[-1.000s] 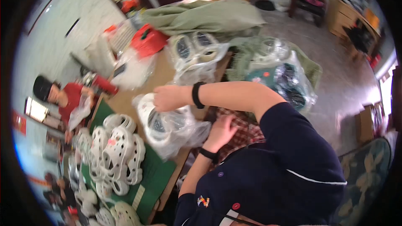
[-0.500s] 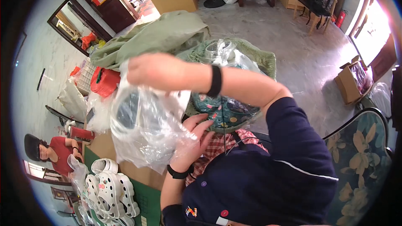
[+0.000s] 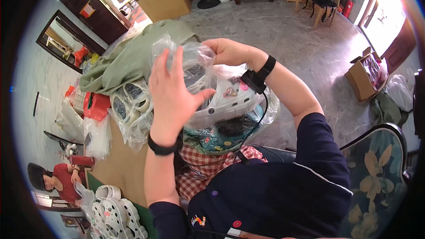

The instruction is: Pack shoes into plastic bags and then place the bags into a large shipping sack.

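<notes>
A white clog [image 3: 228,99] with small coloured charms lies over my lap, on a teal patterned bundle [image 3: 221,137] wrapped in clear plastic. Around the clog's far end is a clear plastic bag [image 3: 188,53]. My right hand [image 3: 230,52] has its fingers curled at the bag's edge, gripping it; the fingertips are partly hidden. My left hand [image 3: 170,93] is raised at the bag's left side, fingers stretched and thumb apart, touching or very close to the plastic. Left of it, a bagged pair of white clogs [image 3: 130,104] rests on the table.
Several white clogs [image 3: 115,214] are piled on the green-edged table [image 3: 128,168] at the near left. A person [image 3: 66,177] in a red shirt is beyond them. Green cloth [image 3: 137,57] and a red bag [image 3: 95,106] lie farther back. A floral chair back [image 3: 376,177] stands at right.
The bagged clogs have left my hands and now lie on the table at left. Both hands have moved over the lap, to another white clog and a clear bag.
</notes>
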Motion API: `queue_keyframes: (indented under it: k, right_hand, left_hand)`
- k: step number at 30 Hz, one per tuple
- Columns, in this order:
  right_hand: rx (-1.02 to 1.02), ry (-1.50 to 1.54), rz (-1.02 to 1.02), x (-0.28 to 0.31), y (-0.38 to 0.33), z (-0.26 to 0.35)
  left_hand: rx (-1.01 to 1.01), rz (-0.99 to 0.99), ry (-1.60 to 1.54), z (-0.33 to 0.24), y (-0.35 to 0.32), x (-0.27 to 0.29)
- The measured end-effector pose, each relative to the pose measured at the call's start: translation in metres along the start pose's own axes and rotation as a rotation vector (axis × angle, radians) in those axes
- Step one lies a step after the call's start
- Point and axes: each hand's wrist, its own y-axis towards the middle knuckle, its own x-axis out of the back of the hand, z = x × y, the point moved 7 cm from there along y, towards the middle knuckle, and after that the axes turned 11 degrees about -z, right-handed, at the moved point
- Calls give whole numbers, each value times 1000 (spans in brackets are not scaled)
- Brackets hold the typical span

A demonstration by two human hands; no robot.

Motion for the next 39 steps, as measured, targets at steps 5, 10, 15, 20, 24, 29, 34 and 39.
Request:
queue_keyframes:
  k: [5, 10, 15, 20, 24, 29, 34, 39]
  right_hand:
    - [-54, -587, 230, -2, -1, 13]
    - [15, -462, -317, 112, -42, -1]
    - [-474, -1086, 7, 102, -110, -157]
    - [-554, -1022, -181, 90, -116, -168]
    - [-594, 101, -1051, 198, -152, -192]
    - [-587, 419, -1127, 188, -134, -177]
    - [-656, 403, -1151, 198, -145, -186]
    - [-612, 108, -1015, 197, -140, -182]
  left_hand:
    - [183, 465, -296, 27, 0, -82]
    - [248, 528, -180, 76, -27, -110]
    - [96, 354, -143, 93, -28, -120]
    - [324, 322, -484, 94, -17, -121]
    - [220, 191, -348, 72, 45, -111]
    - [-197, 347, -63, -23, 105, -134]
    - [-213, 780, -308, -52, 52, -188]
    - [-109, 901, -441, -34, 37, -208]
